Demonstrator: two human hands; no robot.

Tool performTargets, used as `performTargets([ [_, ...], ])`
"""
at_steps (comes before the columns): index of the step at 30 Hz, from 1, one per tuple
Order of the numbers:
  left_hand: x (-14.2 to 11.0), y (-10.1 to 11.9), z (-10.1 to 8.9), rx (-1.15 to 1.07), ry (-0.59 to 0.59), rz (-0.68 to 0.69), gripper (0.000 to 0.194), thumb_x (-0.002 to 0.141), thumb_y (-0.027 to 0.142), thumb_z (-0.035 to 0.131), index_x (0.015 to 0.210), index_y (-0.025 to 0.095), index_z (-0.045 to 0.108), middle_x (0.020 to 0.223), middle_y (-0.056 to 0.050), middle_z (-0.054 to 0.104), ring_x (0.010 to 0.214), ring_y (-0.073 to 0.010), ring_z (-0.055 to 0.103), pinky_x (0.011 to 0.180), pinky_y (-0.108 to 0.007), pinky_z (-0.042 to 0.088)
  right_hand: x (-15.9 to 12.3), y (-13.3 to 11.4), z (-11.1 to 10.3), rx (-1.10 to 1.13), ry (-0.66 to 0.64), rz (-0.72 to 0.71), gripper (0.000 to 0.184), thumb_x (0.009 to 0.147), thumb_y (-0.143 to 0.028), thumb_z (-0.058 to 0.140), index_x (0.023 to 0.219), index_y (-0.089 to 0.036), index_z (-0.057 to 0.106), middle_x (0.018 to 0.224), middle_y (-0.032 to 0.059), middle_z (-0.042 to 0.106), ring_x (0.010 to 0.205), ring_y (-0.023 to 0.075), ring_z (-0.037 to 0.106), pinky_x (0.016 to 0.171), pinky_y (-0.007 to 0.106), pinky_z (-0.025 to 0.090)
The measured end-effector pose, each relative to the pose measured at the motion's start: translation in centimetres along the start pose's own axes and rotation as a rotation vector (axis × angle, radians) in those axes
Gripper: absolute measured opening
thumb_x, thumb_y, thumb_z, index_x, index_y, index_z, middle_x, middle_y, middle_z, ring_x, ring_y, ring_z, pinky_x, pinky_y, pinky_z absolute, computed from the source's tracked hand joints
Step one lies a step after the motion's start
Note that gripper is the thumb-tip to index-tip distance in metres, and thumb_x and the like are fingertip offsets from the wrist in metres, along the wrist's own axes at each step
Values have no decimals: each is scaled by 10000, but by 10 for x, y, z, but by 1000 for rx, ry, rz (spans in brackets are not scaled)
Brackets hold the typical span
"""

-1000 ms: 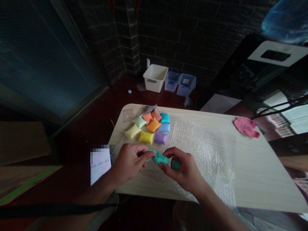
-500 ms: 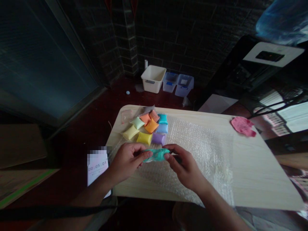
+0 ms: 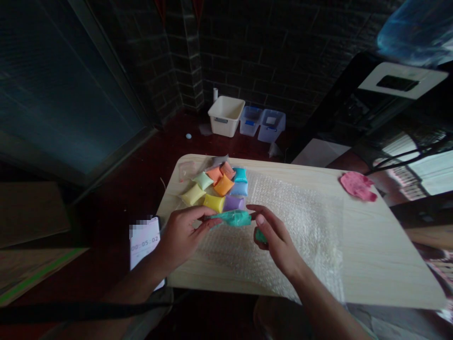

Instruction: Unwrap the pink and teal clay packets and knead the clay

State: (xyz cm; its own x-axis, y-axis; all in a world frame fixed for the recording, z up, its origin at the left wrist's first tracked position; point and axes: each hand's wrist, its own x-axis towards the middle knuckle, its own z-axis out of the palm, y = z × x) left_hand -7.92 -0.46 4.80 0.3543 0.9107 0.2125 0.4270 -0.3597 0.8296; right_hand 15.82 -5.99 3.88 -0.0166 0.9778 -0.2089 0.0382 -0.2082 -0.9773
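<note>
Between finger and thumb, my left hand [image 3: 186, 230] pinches one end of a small clear packet of green modelling clay [image 3: 236, 218]. The packet's other end points at my right hand [image 3: 274, 234], whose fingers are curled round a separate lump of green clay [image 3: 261, 235]. My right index finger and thumb are close to the packet's end; whether they touch it I cannot tell. Just beyond lie several clay packets, among them a purple one [image 3: 234, 203], a yellow one [image 3: 213, 203] and an orange one [image 3: 224, 184]. Under both hands spreads a sheet of bubble wrap [image 3: 297, 236].
A flattened pink piece [image 3: 357, 185] lies at the right of the wooden table [image 3: 382, 250]. A phone with a running timer [image 3: 145, 243] is by the left edge. On the floor behind stand a white basket [image 3: 226, 115] and two clear bins [image 3: 271, 126].
My right hand has come away from the green packet, moving slightly right, and the lump of green clay in it now shows. The left hand still pinches the packet, now slightly higher.
</note>
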Motion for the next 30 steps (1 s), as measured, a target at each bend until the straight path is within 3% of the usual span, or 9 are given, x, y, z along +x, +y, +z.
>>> performTargets([
  [4, -6, 2, 4, 123, 46, 249, 64, 948, 195, 693, 958, 173, 752, 906, -35, 791, 825, -164, 745, 762, -226, 549, 0, 1, 5, 161, -177, 104, 555, 1001, -657, 470, 970, -155, 706, 876, 85, 702, 497, 76, 432, 433, 213, 276],
  [7, -9, 3, 7, 182, 33, 400, 119, 967, 121, 640, 1000, 163, 747, 927, -44, 783, 847, -159, 747, 806, -228, 565, 0, 1, 9, 198, -200, 126, 547, 983, -641, 529, 842, -138, 689, 729, 61, 682, 464, 72, 415, 420, 212, 253],
  [10, -12, 1, 9, 219, 26, 459, 129, 966, 111, 643, 1034, 164, 739, 925, -39, 773, 844, -156, 742, 812, -233, 574, 1, 2, 11, 226, -198, 172, 524, 951, -623, 603, 770, -135, 664, 646, 49, 662, 434, 66, 394, 410, 215, 224],
  [16, -10, -5, 9, 236, 46, 472, 116, 961, 125, 656, 1029, 163, 741, 924, -39, 787, 822, -155, 760, 803, -229, 587, 2, 6, 14, 342, -131, 174, 457, 919, -563, 682, 734, -146, 647, 581, 13, 611, 429, 70, 405, 413, 222, 212],
  [24, -7, -5, 6, 268, 100, 441, 132, 929, 106, 664, 991, 179, 756, 906, -29, 810, 800, -166, 779, 787, -236, 606, 1, 3, 16, 257, -64, 113, 458, 909, -558, 699, 694, -167, 596, 587, -12, 560, 491, 84, 408, 450, 224, 258],
  [28, -5, -3, 2, 235, 2, 340, 113, 944, 194, 674, 1040, 205, 732, 1003, -48, 799, 914, -192, 768, 860, -283, 610, 2, 5, 10, 121, -32, 59, 471, 935, -582, 654, 705, -177, 583, 611, -14, 549, 543, 106, 441, 489, 238, 300],
  [30, -5, 0, 3, 234, -93, 252, 302, 913, 318, 732, 1190, 208, 679, 1159, -87, 764, 1070, -242, 732, 949, -356, 596, 1, 5, 8, -29, -53, -4, 466, 954, -572, 633, 709, -177, 591, 623, -18, 527, 578, 117, 449, 523, 252, 318],
])
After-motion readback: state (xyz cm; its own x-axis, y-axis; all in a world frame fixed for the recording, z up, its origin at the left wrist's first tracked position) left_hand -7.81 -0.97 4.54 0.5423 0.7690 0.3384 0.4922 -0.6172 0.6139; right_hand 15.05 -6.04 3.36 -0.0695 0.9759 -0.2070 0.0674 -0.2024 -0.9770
